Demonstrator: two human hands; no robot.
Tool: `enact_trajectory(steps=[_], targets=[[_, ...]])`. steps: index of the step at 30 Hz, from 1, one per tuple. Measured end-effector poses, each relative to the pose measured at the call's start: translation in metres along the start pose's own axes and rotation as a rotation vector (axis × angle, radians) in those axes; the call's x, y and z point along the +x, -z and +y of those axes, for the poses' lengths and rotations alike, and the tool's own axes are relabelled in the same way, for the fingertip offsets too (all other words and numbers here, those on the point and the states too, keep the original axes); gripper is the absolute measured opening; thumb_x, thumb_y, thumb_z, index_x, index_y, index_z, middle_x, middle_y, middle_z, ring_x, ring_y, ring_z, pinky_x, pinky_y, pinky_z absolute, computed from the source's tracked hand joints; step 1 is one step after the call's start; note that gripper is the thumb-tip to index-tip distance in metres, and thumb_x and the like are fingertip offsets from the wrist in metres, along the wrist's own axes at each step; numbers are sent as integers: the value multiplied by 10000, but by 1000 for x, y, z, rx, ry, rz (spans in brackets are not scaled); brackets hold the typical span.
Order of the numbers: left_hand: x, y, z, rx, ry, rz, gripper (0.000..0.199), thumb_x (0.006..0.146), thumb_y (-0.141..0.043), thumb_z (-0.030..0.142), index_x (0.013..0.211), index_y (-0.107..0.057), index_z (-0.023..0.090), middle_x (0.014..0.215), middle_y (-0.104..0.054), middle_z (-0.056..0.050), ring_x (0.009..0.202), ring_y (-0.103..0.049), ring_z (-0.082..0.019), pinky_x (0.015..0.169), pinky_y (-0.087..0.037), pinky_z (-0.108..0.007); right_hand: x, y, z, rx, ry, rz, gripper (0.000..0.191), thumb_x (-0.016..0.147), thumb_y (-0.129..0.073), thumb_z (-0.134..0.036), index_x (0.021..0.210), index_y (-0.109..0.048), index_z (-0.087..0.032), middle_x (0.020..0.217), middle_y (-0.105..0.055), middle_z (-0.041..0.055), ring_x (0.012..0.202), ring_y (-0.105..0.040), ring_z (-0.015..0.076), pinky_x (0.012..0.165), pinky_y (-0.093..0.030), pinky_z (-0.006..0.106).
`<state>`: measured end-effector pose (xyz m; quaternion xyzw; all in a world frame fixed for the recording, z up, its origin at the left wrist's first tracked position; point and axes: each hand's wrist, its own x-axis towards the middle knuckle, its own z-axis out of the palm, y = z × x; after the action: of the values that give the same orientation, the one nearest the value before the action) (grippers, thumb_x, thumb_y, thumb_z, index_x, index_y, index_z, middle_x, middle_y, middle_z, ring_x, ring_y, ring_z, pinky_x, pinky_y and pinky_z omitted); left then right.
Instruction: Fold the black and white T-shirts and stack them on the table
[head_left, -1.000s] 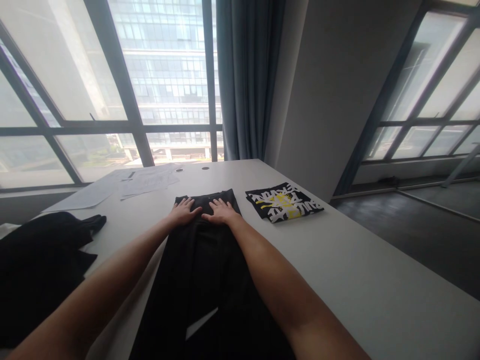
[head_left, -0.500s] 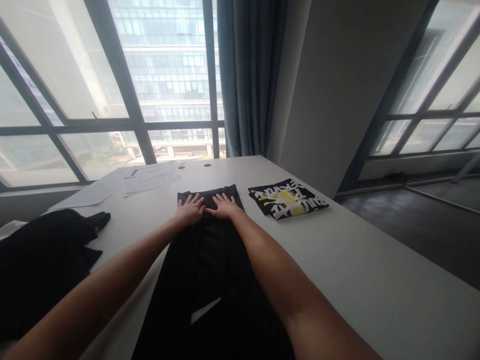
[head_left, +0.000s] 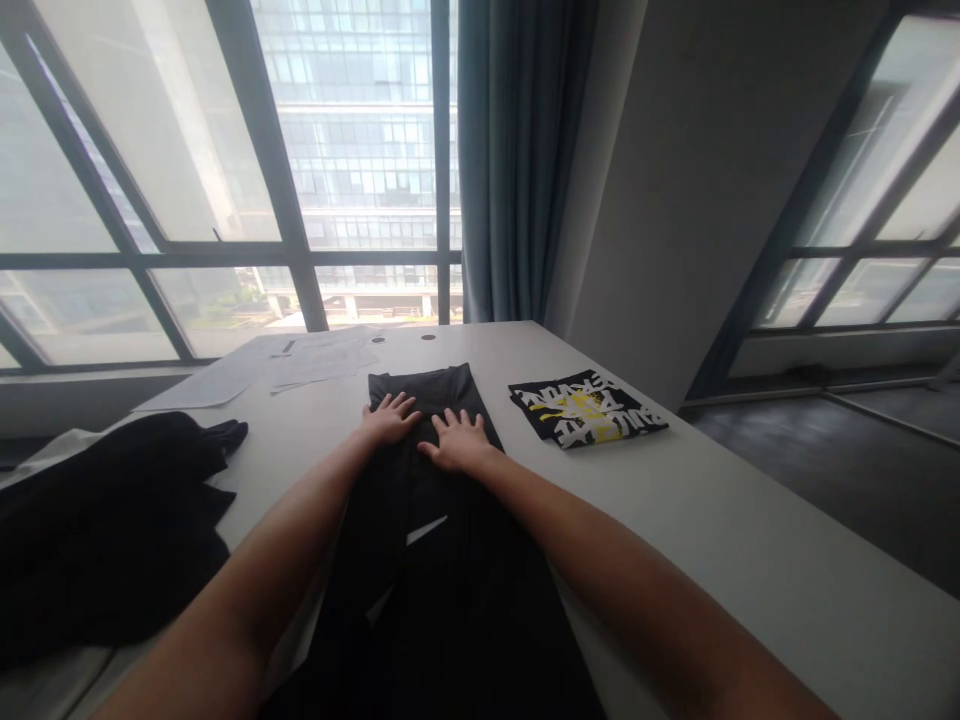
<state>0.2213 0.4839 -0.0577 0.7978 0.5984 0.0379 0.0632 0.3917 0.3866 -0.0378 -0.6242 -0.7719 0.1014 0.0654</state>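
2 hands: left hand (head_left: 391,418), right hand (head_left: 457,440), both flat, grasping nothing, on 1 black garment (head_left: 487,590) laid along 1 table (head_left: 712,530). 1 folded printed cloth (head_left: 589,408) right, 1 black heap (head_left: 112,530) left.

We've got plain bare arms on both sides, uncovered from the bottom edge of the view right up to the fingertips. Our left arm (head_left: 292,540) is thick at the lower end and narrows steadily to a slim wrist (head_left: 363,441), and our right arm (head_left: 600,555) has pretty much the same taper. Our left grip (head_left: 390,418) is just a bare hand, smallish next to the arm. Our right grip (head_left: 460,440) is a bare hand too, with slim fingers (head_left: 452,421) and a stubbier thumb (head_left: 433,453). Surface looks smooth on both arms tbh. Nails are too small for us to make out.
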Motion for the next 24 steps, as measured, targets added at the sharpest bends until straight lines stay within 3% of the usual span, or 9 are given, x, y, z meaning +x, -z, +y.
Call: enact_trajectory(steps=[3, 6, 11, 13, 16, 21, 24], targets=[[18, 4, -16, 11, -18, 10, 676, 944, -246, 630, 1550, -268, 330, 1640, -136, -36, 1502, -118, -351, 1113, -175, -686, -35, -11, -7, 35, 10, -85, 833, 909, -351, -710, 1567, -264, -205, 1631, -116, 135, 1484, -48, 414, 1137, -58, 660], [28, 7, -23, 61, -3, 58, 652, 955, -259, 607, 1531, -328, 308, 1631, -199, -56, 1489, -179, -349, 1116, -201, -660, -48, -15, -3, 46, 64, -56, 813, 928, -250, -709, 1571, -244, -214, 1638, -89, 104, 1498, -4, 364, 1152, -1, 634], [16, 13, -5, 215, 32, 371, 561, 959, -387, 495, 1422, -503, 200, 1520, -427, -157, 1379, -371, -379, 1098, -254, -585, -25, -11, 12, 30, 80, -41, 826, 919, -230, -722, 1574, -227, -220, 1643, -84, 71, 1504, -2, 326, 1163, 17, 606], [3, 18, 8, 214, 30, 398, 509, 962, -396, 446, 1345, -571, 160, 1394, -554, -180, 1280, -475, -370, 1051, -329, -542, -12, -10, 16, 25, 54, -35, 829, 915, -233, -730, 1576, -219, -229, 1644, -76, 70, 1504, -1, 324, 1161, 19, 608], [-21, 23, 25, 175, 11, 323, 523, 946, -411, 495, 1292, -607, 155, 1376, -572, -175, 1253, -506, -356, 1013, -388, -504, 2, -11, 20, 18, 20, -33, 831, 914, -238, -735, 1578, -210, -236, 1645, -65, 70, 1504, 0, 324, 1158, 14, 610], [-62, 15, 26, 72, -21, 51, 756, 902, -374, 676, 1486, -409, 198, 1586, -319, -140, 1441, -300, -356, 1100, -312, -539, 4, -11, 23, 2, 44, -21, 815, 929, -243, -718, 1570, -242, -213, 1641, -101, 89, 1500, -41, 338, 1156, -24, 615], [-78, 4, 15, 19, -34, -21, 760, 924, -310, 682, 1528, -330, 221, 1624, -213, -105, 1497, -164, -330, 1148, -217, -562, -10, -10, 19, -13, 82, 123, 678, 982, -286, -583, 1521, -362, -179, 1582, -304, 131, 1466, -213, 313, 1173, -64, 561]])
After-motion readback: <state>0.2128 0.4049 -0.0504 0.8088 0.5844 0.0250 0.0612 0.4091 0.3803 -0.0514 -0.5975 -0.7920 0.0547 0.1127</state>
